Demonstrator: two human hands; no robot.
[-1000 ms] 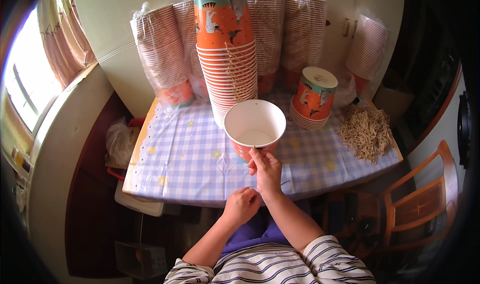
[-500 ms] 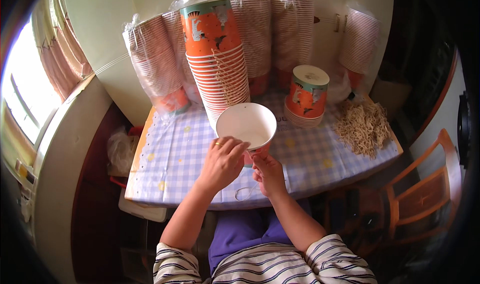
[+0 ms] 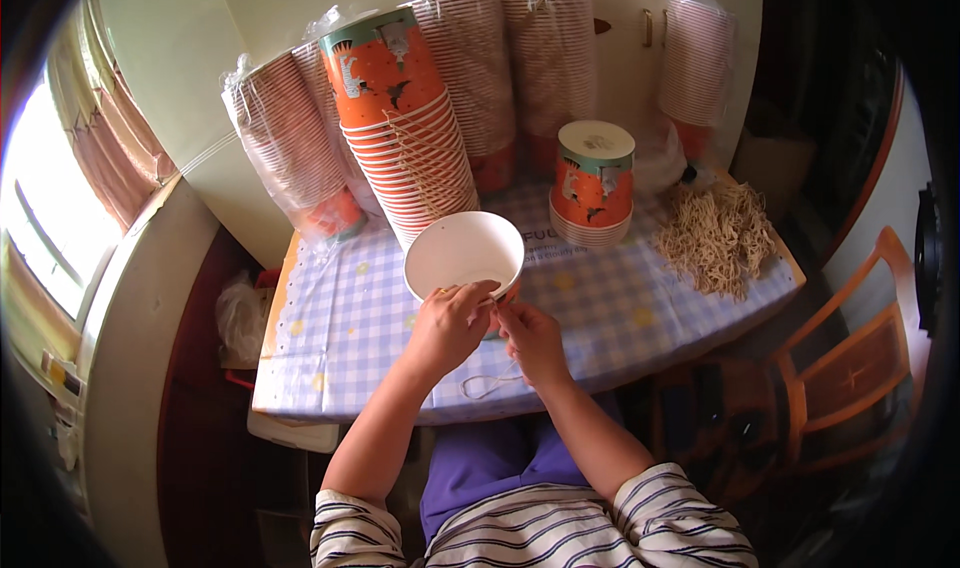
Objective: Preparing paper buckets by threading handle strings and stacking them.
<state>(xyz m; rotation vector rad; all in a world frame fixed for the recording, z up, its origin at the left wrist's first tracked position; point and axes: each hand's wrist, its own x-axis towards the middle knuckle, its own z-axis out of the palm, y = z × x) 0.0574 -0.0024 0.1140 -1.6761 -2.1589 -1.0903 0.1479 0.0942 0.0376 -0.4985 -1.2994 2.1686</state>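
Note:
A paper bucket, white inside and orange outside, stands mouth up in front of me, tilted slightly toward me. My left hand lies against its near rim, fingers bent and closed on a thin pale cord at the rim. Beside it, my right hand pinches the same cord between thumb and fingertips, close to the bucket's near wall. A loose loop of the cord hangs below the hands over the tablecloth. The fingers hide the exact spot where the cord meets the bucket.
Behind the bucket rises a tall leaning stack of upturned orange buckets with cords down its side. A shorter stack stands to the right, near a heap of tan cords. Plastic-wrapped stacks line the back. A wooden chair is at right.
The view has shifted a little, moving the scene leftward. My two hands have come closer together at the rim, and the right fingertips have risen slightly with the cord.

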